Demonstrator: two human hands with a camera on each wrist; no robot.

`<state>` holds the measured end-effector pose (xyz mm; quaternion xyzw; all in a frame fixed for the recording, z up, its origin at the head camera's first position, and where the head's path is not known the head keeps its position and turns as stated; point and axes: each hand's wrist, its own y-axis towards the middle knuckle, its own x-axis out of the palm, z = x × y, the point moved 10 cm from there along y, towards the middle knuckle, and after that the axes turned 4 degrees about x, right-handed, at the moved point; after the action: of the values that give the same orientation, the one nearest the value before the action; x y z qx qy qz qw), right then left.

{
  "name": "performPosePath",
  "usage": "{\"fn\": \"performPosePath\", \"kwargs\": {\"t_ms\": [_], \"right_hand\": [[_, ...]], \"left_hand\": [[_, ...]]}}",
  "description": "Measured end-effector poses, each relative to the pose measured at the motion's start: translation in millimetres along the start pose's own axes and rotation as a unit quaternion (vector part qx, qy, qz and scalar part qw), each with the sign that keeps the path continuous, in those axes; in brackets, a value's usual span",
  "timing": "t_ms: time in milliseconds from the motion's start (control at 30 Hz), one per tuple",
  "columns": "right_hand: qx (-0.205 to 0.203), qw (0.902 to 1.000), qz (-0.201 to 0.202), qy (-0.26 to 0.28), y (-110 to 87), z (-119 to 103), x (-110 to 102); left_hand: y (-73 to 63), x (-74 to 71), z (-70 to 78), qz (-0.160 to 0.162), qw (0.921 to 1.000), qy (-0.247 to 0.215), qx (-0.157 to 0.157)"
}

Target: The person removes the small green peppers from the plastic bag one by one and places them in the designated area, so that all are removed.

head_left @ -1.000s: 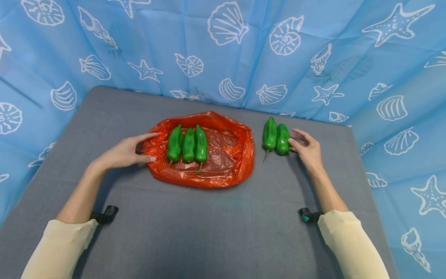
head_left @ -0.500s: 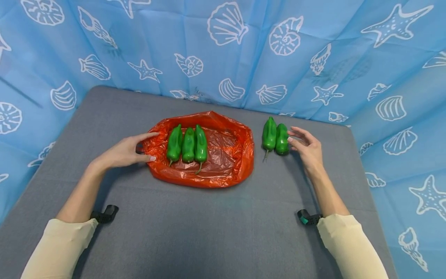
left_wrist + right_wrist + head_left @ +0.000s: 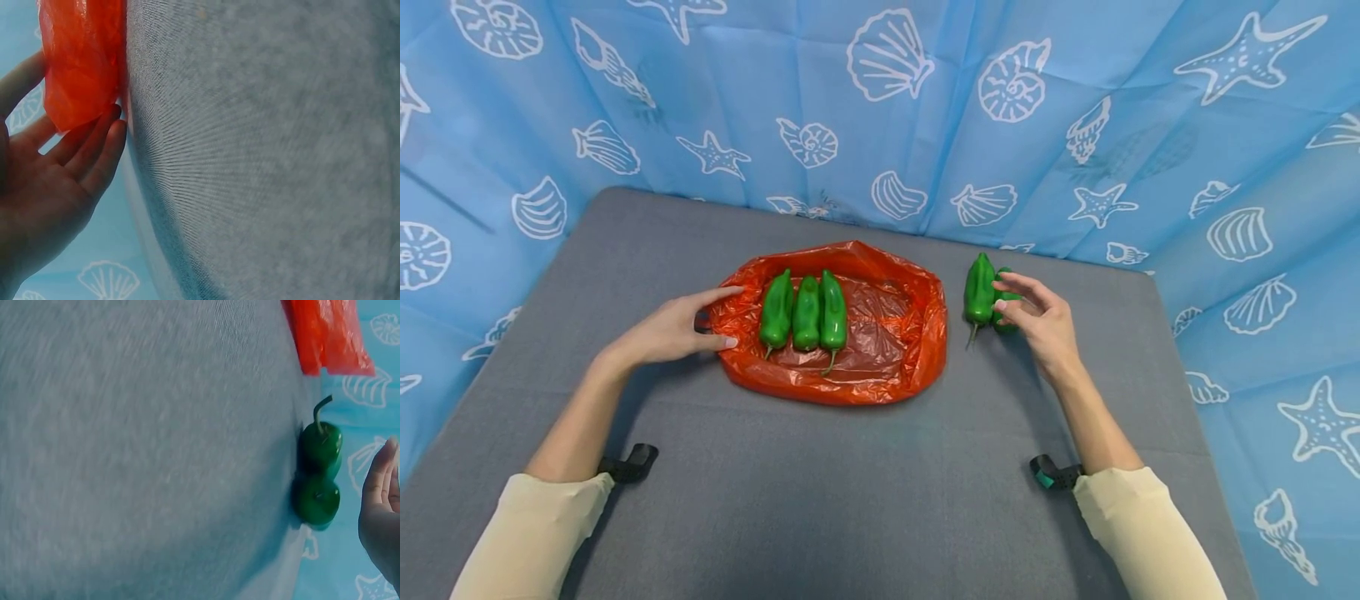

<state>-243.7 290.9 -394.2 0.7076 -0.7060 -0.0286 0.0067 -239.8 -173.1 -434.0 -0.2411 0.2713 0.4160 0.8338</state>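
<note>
A red plastic bag lies spread on the grey table with its rim rolled up round it. Three green peppers rest side by side in its left half. My left hand is at the bag's left end, thumb and index finger touching the rim; the left wrist view shows its fingers relaxed against the red plastic. On the right lie two more green peppers, one with a stem, the other partly covered by my right hand. That hand hovers above, fingers parted, apart from the peppers.
A blue curtain with white shells and starfish hangs behind the table and along its sides. The grey tabletop extends in front of the bag. Dark wrist bands are worn on both forearms.
My right hand has lifted off the right pepper's side and moved left, over that pepper. The left hand stays at the bag, and the peppers lie as before.
</note>
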Motion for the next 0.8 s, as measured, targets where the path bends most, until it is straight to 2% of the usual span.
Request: {"fn": "performPosePath", "kwargs": {"t_ms": [433,800], "right_hand": [[0.005,0.9966,-0.079,-0.022,-9.8,-10,44],[0.026,0.9922,-0.116,-0.039,-9.2,-13,84]], "left_hand": [[1.2,-1.8,4.0,0.004,0.9999,0.015,-0.001],[0.8,-0.1,7.2,0.005,0.9998,0.02,0.005]]}}
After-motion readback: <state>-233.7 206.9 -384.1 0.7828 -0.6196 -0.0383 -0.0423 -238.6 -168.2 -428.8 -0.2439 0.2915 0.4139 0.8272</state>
